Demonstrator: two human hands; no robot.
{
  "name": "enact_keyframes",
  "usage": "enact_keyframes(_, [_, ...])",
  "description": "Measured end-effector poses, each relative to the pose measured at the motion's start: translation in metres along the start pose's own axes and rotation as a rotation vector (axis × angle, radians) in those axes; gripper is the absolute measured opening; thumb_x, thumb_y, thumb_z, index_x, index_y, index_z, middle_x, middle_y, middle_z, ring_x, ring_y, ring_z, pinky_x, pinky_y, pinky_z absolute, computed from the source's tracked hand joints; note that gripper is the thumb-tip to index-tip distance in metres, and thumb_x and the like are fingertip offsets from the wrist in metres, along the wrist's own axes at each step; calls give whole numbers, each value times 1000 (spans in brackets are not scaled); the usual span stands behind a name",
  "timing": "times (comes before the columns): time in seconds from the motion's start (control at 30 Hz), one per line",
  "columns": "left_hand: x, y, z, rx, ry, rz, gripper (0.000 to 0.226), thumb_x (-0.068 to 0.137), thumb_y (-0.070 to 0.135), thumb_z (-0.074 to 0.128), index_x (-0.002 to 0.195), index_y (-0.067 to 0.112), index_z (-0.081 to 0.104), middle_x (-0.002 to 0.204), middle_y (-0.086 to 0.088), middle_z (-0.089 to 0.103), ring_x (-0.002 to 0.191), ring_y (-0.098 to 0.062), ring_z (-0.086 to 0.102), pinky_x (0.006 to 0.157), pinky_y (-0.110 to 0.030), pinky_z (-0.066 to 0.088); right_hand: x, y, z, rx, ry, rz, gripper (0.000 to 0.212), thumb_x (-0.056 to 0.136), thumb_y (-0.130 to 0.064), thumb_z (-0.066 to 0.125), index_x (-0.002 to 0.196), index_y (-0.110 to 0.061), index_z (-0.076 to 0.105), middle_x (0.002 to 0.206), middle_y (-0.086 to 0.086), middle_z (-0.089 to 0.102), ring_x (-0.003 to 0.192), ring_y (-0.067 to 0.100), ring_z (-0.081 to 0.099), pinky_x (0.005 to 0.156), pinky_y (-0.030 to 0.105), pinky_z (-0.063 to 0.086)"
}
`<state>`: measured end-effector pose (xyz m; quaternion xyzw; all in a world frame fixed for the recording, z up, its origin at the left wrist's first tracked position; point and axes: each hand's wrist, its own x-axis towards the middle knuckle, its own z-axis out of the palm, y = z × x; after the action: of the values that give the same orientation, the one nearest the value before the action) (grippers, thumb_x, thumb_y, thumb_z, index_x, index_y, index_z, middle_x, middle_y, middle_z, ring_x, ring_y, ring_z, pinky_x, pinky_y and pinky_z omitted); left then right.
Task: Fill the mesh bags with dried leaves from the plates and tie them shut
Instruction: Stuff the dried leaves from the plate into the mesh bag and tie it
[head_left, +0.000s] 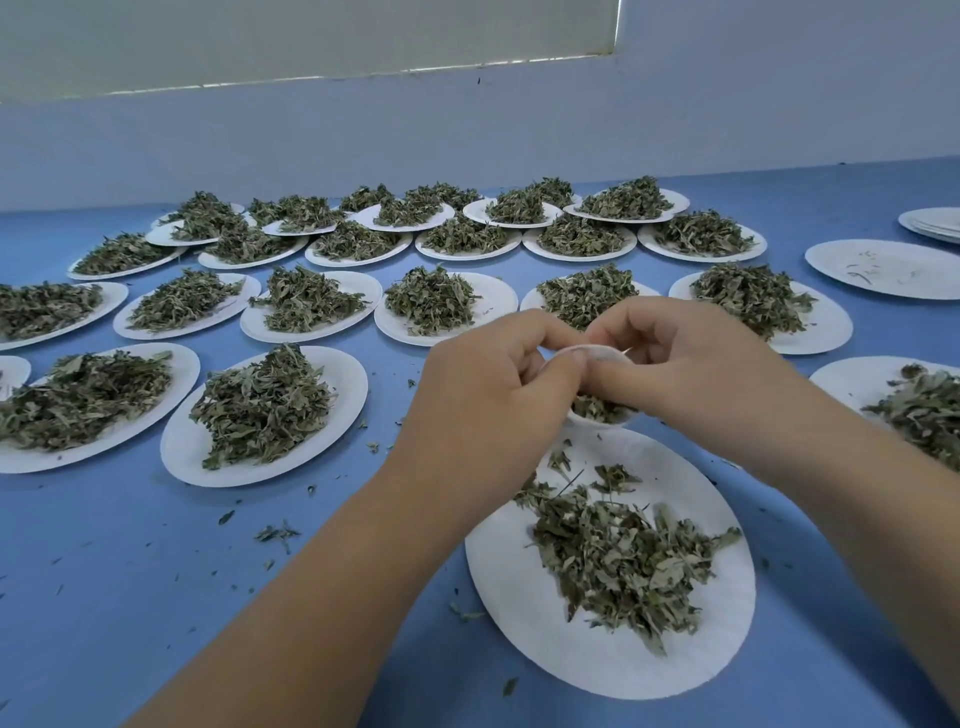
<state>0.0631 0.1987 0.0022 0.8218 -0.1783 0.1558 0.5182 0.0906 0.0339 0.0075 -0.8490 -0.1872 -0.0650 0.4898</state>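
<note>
Blue table (130, 571), rows of white plates (343, 395) across it, each heaped with dried leaves (260, 405). Far right: one near-bare plate (883, 270), stack of bare plates (935, 223) behind it. Nearest plate (519, 597) sits right in front of me, thin pile (623, 561) on it. My left hand (488, 395) and right hand (691, 364): fingers curled, both pinching the white top of the mesh bag (597, 410). Bag hangs between them over that plate's far edge, with leaves inside.
</note>
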Motion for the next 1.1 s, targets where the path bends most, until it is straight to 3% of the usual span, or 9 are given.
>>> enact_keyframes(0.17, [3, 0, -6, -19, 58, -20, 13, 92, 20, 61, 82, 23, 69, 52, -13, 46, 45, -16, 39, 43, -16, 29, -3, -5, -16, 116, -199, 113, 27, 75, -49, 67, 98, -35, 70, 93, -10, 70, 81, 5, 68, 67, 21, 57])
enact_keyframes(0.27, [2, 3, -4, -44, 46, -19, 13, 91, 20, 62, 81, 25, 69, 59, -19, 53, 54, -30, 52, 49, -35, 42, -5, -5, -11, 205, -277, 166, 24, 77, -32, 73, 102, -30, 71, 97, -2, 70, 81, 15, 70, 66, 26, 58])
enact_keyframes(0.33, [-1, 5, -1, -44, 18, -5, 15, 90, 20, 63, 80, 28, 69, 60, -18, 55, 58, -33, 56, 55, -42, 45, -6, -6, -5, 231, -257, 166, 19, 78, -21, 74, 96, -26, 72, 89, -1, 71, 71, 12, 69, 61, 23, 56])
enact_keyframes(0.43, [-4, 5, 3, -14, -27, 46, 15, 90, 20, 63, 81, 30, 70, 49, -8, 46, 45, -19, 45, 48, -32, 46, -6, -7, 2, 180, -187, 136, 10, 72, -19, 73, 75, -28, 70, 68, -7, 67, 57, 9, 64, 54, 20, 52])
enact_keyframes(0.53, [-5, 5, 4, 5, -41, 57, 16, 90, 18, 63, 82, 29, 71, 48, -6, 42, 42, -9, 39, 45, -19, 37, -4, -5, 7, 81, -59, 107, 3, 68, -24, 68, 71, -25, 68, 66, 0, 66, 56, 19, 66, 48, 22, 52])
enact_keyframes(0.73, [-3, 8, 5, -33, -30, 4, 17, 90, 17, 63, 81, 27, 73, 50, -11, 50, 56, -34, 52, 50, -32, 44, -3, -5, 14, 138, -29, 157, 5, 75, -16, 66, 79, -15, 68, 65, 1, 65, 52, 9, 62, 49, 27, 56])
enact_keyframes(0.87, [-1, 9, 0, -43, 22, -17, 14, 90, 18, 62, 82, 24, 71, 60, -20, 55, 60, -35, 55, 54, -36, 45, -5, -5, 4, 412, -239, 222, 17, 81, -13, 72, 98, -11, 70, 93, 17, 65, 78, 21, 67, 66, 27, 56])
enact_keyframes(0.97, [-1, 10, -3, -40, 61, -22, 14, 91, 20, 61, 80, 25, 69, 62, -21, 52, 61, -34, 54, 53, -35, 42, -5, -4, 0, 471, -239, 179, 26, 79, 0, 73, 101, -13, 70, 109, 17, 66, 92, 32, 69, 72, 28, 56])
enact_keyframes(1.1, [-4, 13, 0, -53, 29, -10, 14, 90, 19, 62, 80, 23, 70, 58, -18, 55, 53, -33, 54, 45, -32, 38, -5, -5, 5, 438, -120, 168, 23, 73, 0, 76, 93, -8, 69, 93, 22, 67, 67, 21, 64, 60, 24, 52])
